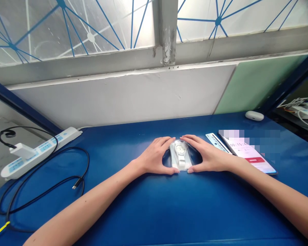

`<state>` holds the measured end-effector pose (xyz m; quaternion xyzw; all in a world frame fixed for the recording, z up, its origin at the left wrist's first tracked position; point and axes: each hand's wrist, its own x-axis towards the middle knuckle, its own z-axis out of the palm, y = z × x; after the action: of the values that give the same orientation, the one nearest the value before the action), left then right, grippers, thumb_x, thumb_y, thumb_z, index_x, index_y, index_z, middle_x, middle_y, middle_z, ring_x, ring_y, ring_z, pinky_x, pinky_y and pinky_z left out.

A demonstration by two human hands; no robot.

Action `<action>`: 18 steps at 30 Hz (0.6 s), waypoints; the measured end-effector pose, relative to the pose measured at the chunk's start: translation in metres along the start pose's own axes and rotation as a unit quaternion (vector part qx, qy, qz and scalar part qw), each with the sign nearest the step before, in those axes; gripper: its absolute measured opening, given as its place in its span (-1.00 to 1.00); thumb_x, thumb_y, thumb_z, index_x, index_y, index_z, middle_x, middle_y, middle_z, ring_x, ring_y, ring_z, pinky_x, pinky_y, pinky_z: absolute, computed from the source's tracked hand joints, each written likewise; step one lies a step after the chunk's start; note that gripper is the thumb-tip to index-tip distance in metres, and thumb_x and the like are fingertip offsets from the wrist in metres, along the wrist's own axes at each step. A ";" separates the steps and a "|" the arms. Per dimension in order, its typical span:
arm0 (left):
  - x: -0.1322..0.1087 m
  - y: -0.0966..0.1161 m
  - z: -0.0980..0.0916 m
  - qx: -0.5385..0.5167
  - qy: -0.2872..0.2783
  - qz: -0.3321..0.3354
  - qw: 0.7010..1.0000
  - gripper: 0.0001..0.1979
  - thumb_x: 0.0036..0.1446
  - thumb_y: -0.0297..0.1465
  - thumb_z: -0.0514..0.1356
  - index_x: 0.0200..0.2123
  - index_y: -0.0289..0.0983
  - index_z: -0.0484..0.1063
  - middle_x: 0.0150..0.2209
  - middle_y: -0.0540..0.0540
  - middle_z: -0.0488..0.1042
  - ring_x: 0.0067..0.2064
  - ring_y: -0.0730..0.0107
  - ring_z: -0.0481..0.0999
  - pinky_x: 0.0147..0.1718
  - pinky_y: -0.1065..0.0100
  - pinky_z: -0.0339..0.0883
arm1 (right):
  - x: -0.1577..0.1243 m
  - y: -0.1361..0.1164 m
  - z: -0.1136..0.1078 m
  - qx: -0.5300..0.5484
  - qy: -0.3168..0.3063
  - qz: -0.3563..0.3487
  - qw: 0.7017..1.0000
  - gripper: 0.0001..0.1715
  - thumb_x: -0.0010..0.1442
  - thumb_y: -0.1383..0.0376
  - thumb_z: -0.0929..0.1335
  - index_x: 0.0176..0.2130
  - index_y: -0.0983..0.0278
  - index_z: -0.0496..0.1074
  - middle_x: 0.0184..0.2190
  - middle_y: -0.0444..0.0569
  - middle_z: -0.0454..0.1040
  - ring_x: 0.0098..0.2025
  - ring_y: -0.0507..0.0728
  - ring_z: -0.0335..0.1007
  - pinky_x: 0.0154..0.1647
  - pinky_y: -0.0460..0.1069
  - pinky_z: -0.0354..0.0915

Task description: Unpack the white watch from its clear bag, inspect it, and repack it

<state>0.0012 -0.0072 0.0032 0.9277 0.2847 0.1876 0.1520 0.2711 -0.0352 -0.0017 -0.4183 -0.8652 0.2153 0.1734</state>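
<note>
A white wristwatch [180, 149] lies face up in a clear plastic bag [189, 160], its strap toward me. My left hand [157, 155] curves around the left side, fingertips at the bag's far edge and thumb at its near edge. From the right, my right hand [206, 153] mirrors that hold, with fingers by the far corner and thumb by the near corner. Both hands grip the bag's ends between fingers and thumb, leaving the watch visible in the middle.
Right of my hands are a phone [256, 155] showing a timer and a printed card [217, 141]. A white earbud case [254, 115] sits farther back. On the left, a power strip [45, 147] with a charger [23, 151] and a looped black cable [59, 181] rest on the blue table [154, 212].
</note>
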 end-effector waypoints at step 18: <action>0.002 0.003 0.002 0.066 -0.029 -0.074 0.995 0.07 -0.11 0.18 0.27 0.32 -0.35 0.10 0.31 -0.36 0.21 0.33 -0.18 0.16 0.31 -0.18 -0.14 | 0.001 0.004 0.001 -0.084 -0.033 0.021 0.996 0.26 0.08 -0.24 0.36 0.42 0.42 -0.11 0.43 0.28 -0.11 0.44 0.41 -0.22 0.38 0.29 -0.01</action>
<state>0.0051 -0.0090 0.0037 0.9171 0.3599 0.1300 0.1122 0.2728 -0.0323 -0.0046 -0.4423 -0.8765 0.1591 0.1044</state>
